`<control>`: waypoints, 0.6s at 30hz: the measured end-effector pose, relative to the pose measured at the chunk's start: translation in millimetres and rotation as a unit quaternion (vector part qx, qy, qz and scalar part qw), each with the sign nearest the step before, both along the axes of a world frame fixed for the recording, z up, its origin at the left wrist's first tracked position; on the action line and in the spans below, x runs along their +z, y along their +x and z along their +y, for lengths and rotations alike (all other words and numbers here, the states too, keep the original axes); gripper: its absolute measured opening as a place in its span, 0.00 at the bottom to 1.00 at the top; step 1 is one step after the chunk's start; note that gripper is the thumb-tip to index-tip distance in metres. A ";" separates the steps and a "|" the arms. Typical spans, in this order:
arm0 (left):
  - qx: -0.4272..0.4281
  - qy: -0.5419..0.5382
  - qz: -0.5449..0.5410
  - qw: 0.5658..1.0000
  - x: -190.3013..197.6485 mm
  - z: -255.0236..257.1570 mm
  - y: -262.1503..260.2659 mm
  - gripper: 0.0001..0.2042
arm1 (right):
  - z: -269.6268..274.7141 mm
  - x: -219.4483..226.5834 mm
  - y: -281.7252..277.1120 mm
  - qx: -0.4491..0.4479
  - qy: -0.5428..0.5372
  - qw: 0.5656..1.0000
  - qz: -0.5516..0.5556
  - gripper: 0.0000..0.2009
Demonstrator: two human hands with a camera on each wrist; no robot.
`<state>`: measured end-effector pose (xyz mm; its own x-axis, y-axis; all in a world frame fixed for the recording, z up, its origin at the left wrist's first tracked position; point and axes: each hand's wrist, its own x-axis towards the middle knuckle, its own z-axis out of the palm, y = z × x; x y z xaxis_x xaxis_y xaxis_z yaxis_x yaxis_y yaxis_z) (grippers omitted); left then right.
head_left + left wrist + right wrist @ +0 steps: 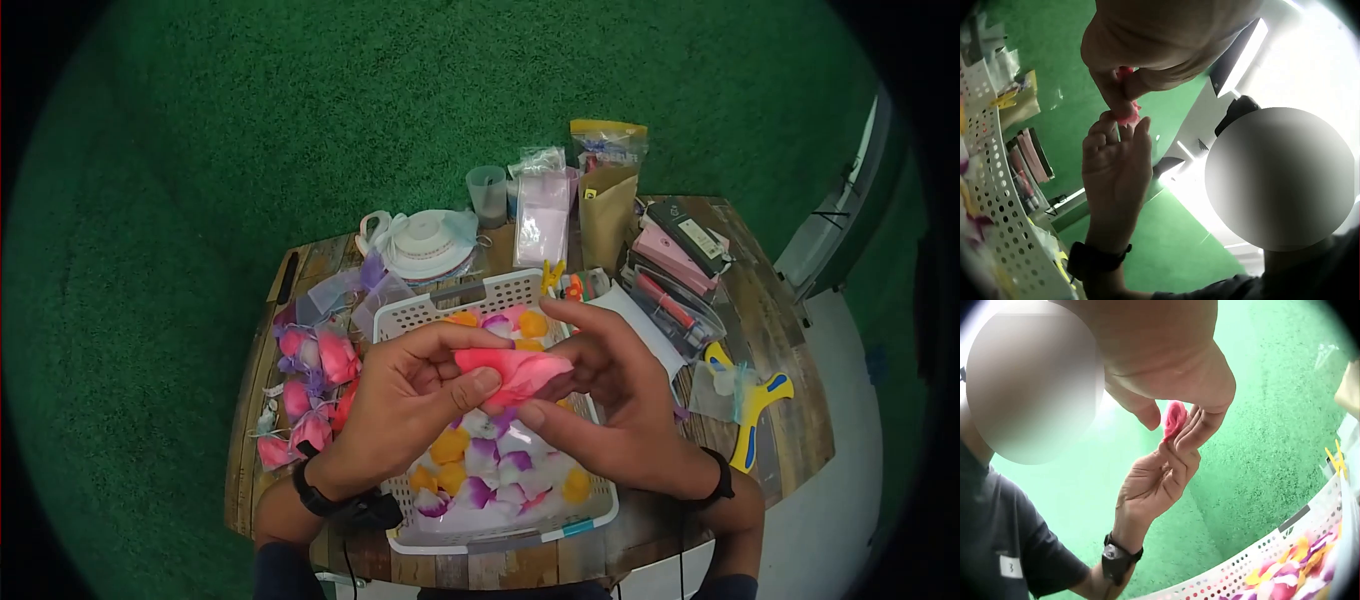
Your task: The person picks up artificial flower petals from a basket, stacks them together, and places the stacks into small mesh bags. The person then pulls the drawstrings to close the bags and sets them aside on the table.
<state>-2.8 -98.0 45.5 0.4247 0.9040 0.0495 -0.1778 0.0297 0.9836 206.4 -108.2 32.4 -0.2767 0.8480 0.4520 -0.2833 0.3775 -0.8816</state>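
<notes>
A folded bundle of pink petals (515, 374) is pinched between the thumb and fingers of my left hand (405, 400), above a white basket (590, 537). Seen in the right wrist view, the pink petals (1175, 419) look rolled like a small rosebud. My right hand (625, 405) is cupped loosely beside them, its thumb standing apart and its other fingers close behind the petals. Inside the basket lie loose orange petals (452, 442), white-and-purple petals (483, 460) and some pink ones. Both wrists wear dark bands.
Mesh pouches with pink petals (338, 358) lie left of the basket. Behind it are a stack of white plates (420, 245), a translucent cup (488, 197) and a brown paper bag (606, 215). Boxes (685, 238) and a yellow-and-blue tool (757, 415) lie right.
</notes>
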 end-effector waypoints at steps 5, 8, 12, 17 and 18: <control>0.072 0.215 -0.007 0.974 4.5 5.0 38.2 0.13 | 11.8 1.6 11.2 0.056 -0.132 0.989 0.035 0.19; 0.126 0.300 0.078 0.942 3.9 15.2 49.8 0.13 | 19.8 -10.1 8.8 0.047 -0.112 0.989 0.090 0.17; 0.125 0.386 0.202 0.891 7.2 24.2 59.6 0.15 | 23.3 -22.7 10.1 -0.059 -0.028 0.993 0.103 0.15; 0.173 0.557 0.278 0.763 5.8 33.8 72.9 0.19 | 32.7 -28.3 14.6 -0.157 0.032 0.985 0.067 0.12; 0.179 0.569 0.288 0.750 7.5 34.5 76.9 0.19 | 32.7 -26.9 14.7 -0.142 0.003 0.985 0.100 0.11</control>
